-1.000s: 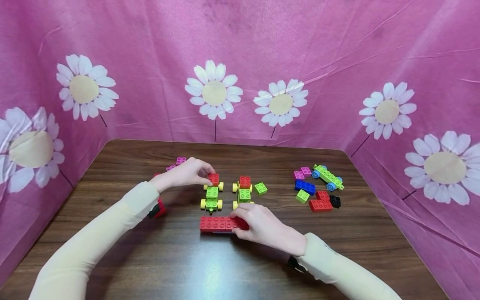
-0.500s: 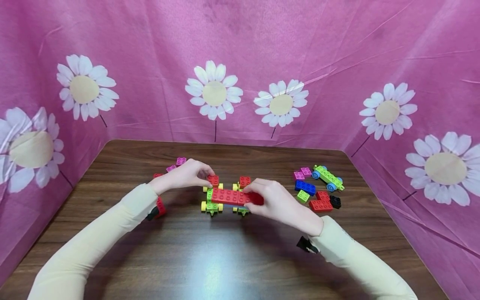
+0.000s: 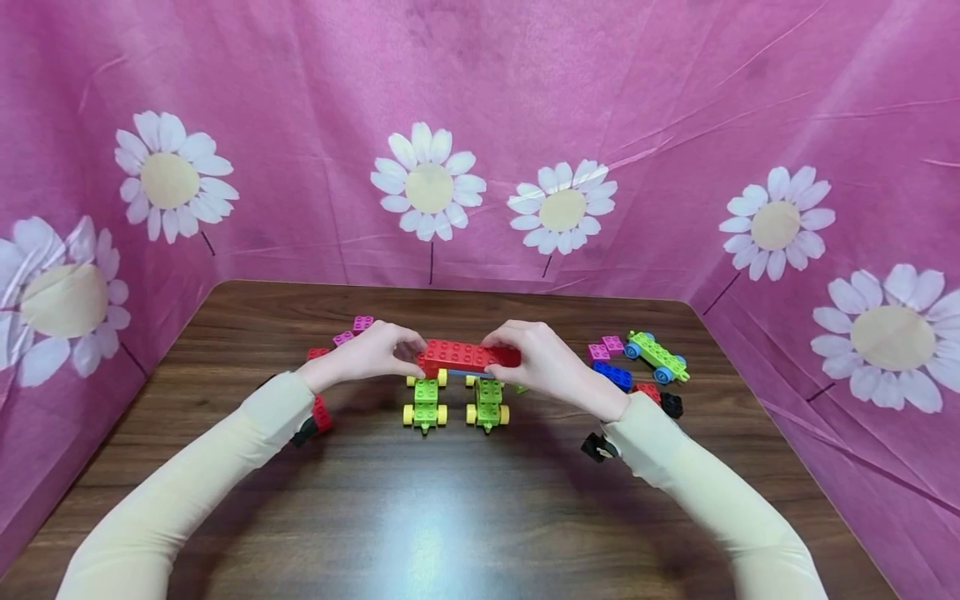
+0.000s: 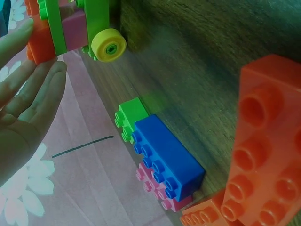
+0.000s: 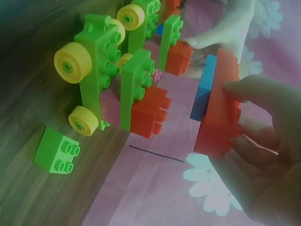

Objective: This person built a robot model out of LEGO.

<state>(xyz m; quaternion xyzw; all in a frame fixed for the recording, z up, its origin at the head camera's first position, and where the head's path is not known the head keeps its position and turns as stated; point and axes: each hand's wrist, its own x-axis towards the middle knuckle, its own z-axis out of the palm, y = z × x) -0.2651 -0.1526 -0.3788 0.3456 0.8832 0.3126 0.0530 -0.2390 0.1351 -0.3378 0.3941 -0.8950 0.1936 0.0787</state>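
Note:
My right hand pinches one end of a long red bar of toy bricks, with a blue brick under its middle. The bar hangs level over two small green cars with yellow wheels, the left car and the right car. A gap shows between the bar and the red brick on top of the right car. Thumb and fingers of my left hand grip the red brick on top of the left car, which stands on the table.
At right lie a green car with blue wheels, pink bricks, a blue brick, red bricks and a black brick. A loose green brick lies near the right car. Red bricks and pink bricks sit at left.
My right hand has lifted the red bar off the table near me and carried it forward, over the two cars. My left hand keeps its hold on the left car's red brick.

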